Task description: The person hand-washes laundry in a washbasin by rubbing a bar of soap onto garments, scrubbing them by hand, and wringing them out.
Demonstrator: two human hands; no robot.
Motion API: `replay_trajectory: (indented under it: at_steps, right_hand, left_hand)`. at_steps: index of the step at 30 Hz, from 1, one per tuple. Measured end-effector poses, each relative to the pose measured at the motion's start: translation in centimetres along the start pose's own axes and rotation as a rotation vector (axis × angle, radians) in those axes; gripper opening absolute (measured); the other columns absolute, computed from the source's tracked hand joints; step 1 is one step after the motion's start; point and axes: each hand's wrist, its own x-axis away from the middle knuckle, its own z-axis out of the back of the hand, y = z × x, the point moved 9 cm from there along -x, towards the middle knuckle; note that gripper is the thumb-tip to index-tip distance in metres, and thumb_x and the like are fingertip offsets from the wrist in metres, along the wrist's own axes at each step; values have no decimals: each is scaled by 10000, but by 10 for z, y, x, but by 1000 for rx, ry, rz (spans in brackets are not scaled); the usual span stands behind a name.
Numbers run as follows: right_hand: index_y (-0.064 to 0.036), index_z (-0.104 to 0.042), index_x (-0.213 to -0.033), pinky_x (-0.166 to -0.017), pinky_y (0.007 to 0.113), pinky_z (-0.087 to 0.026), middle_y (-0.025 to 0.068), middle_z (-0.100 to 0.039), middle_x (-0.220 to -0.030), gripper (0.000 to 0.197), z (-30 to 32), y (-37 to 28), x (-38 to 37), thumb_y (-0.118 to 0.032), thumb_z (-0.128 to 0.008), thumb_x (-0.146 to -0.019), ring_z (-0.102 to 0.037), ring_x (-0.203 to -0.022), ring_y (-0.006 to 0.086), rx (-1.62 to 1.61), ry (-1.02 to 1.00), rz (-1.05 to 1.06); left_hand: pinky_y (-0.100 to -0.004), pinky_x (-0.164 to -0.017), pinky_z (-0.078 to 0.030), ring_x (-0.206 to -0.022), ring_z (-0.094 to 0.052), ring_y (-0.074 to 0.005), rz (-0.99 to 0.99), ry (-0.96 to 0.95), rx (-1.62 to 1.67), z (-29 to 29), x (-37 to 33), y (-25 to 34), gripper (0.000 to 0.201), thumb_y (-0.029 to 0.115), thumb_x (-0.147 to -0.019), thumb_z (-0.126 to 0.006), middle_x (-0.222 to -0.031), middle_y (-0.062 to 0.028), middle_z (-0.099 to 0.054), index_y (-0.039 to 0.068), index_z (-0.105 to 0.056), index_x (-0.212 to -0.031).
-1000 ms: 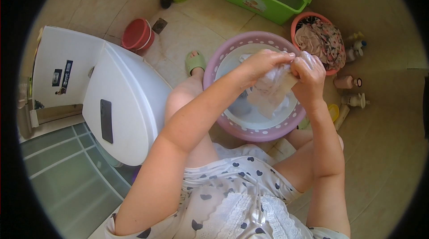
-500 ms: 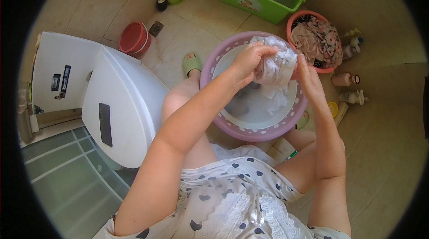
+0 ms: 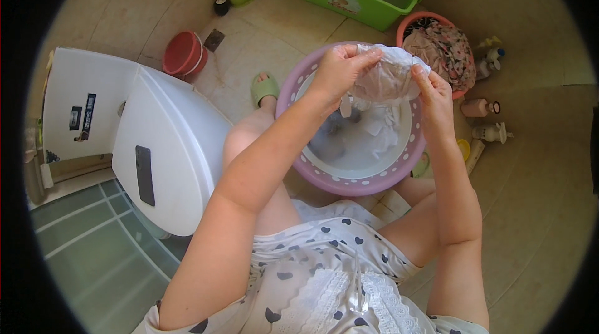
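Observation:
Between my two hands a thin white wet garment (image 3: 388,78) is stretched over a purple basin (image 3: 298,147) with white dots on its rim. My left hand (image 3: 343,72) pinches the left end between thumb and fingers. At the right end my right hand (image 3: 432,89) grips the edge, thumb on top. The garment's exact kind cannot be made out. Cloudy water (image 3: 337,159) fills part of the basin. White cloth (image 3: 382,133) and something darker lie in it, partly under the surface.
Beyond the basin stand a green tub (image 3: 355,6) of water and a pink basin (image 3: 405,27) heaped with clothes (image 3: 440,50). Several bottles (image 3: 477,107) line the right wall. To the left are a red bucket (image 3: 185,53) and a white toilet (image 3: 171,137) with a phone (image 3: 144,175) on its lid.
The bunched white garment has been spread out flatter between my hands. My right hand has turned and now pinches its edge, and both hands hold it higher and farther apart.

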Motion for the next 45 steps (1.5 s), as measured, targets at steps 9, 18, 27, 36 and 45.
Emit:
replay_trajectory:
  at_steps: [9,18,27,36,45]
  right_hand:
    - [19,-628,-923,-677,198,-391,3,-606,-838,276,4,-7,3,-241,-563,-860,-509,-737,56,-59,52,-17]
    - [22,-625,-928,-710,215,-397,18,-613,-862,268,3,-7,3,-228,-560,-857,-526,-764,70,-92,51,-30]
    - [7,-615,-878,-663,202,-408,7,-600,-815,229,8,-5,0,-208,-538,-868,-522,-724,63,-143,80,-43]
    - [14,-585,-957,-730,234,-425,39,-601,-900,236,3,-3,-2,-196,-504,-884,-549,-795,102,-168,0,-71]
    - [-4,-587,-961,-717,227,-419,25,-594,-892,204,-8,-3,1,-158,-544,-834,-532,-781,81,-69,-76,-86]
  left_hand:
    - [-195,-592,-390,-594,-490,-58,-55,101,-84,15,4,12,206,251,-805,-627,-624,15,-549,60,-611,-730]
    - [-193,-512,-362,-564,-452,-50,-102,2,-189,11,0,15,270,320,-859,-529,-629,38,-524,78,-620,-784]
    - [-232,-728,-413,-794,-552,-119,280,-171,-204,-3,5,-18,384,402,-827,-549,-923,-34,-602,61,-590,-1000]
    - [-269,-888,-374,-988,-518,-143,54,-486,-189,-39,16,-18,561,128,-638,-757,-1050,-58,-565,-1,-515,-1128]
    - [-259,-818,-421,-893,-557,-128,209,-402,-171,-38,18,-29,505,220,-641,-766,-980,-56,-594,13,-561,-1053]
